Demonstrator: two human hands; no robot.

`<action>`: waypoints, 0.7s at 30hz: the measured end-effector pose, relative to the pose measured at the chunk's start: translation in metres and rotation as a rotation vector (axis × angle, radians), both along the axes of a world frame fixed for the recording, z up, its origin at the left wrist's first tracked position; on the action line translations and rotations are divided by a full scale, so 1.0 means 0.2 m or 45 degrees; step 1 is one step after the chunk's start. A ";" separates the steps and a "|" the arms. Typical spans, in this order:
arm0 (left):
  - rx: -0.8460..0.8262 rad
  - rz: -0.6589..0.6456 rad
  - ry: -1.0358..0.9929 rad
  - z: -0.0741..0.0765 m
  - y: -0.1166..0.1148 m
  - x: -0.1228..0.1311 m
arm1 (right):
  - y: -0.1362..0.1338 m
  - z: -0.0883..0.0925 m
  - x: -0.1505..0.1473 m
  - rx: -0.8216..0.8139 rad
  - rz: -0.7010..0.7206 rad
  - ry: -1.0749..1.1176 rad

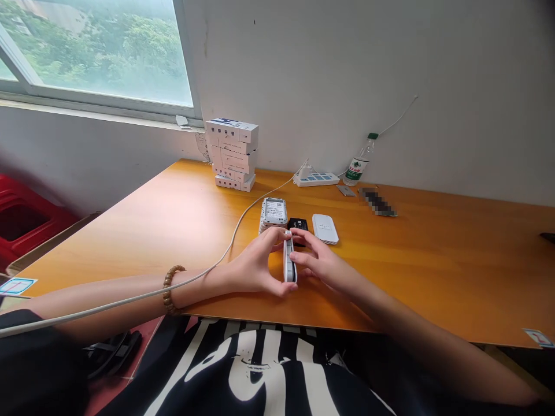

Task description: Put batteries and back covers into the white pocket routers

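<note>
My left hand (255, 267) and my right hand (318, 263) both pinch a small white device (288, 260), held on its edge just above the orange table (182, 231). A bead bracelet sits on my left wrist. Just beyond my fingers lie a stack of white devices (273, 212) with a label on top, a small black battery-like piece (298, 224), and a white back cover (325, 228).
A stack of white boxes (233, 153) stands by the wall. A white power strip (315, 178), a plastic bottle (359, 162) and a small dark item (378, 203) lie at the back. A white cable (217, 260) runs across the table. Red bins (26, 216) stand on the left.
</note>
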State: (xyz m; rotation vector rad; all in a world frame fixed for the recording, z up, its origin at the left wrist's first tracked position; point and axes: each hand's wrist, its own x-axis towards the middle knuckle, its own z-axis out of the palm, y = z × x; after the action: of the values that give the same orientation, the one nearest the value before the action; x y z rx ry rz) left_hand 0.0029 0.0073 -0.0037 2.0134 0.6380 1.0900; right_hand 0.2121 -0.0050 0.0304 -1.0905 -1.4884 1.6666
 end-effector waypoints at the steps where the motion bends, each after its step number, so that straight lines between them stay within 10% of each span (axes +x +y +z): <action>1: 0.044 -0.022 -0.010 -0.01 0.00 0.00 | 0.00 0.01 0.00 -0.058 0.050 0.049; 21: 0.281 -0.013 0.024 -0.02 0.02 -0.02 | 0.01 0.01 -0.01 -0.195 0.194 0.259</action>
State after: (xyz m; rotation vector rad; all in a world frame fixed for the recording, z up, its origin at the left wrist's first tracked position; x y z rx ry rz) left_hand -0.0021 0.0120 -0.0077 2.2145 0.5356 1.1799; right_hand 0.2092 -0.0036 0.0315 -0.8729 -1.3590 1.9616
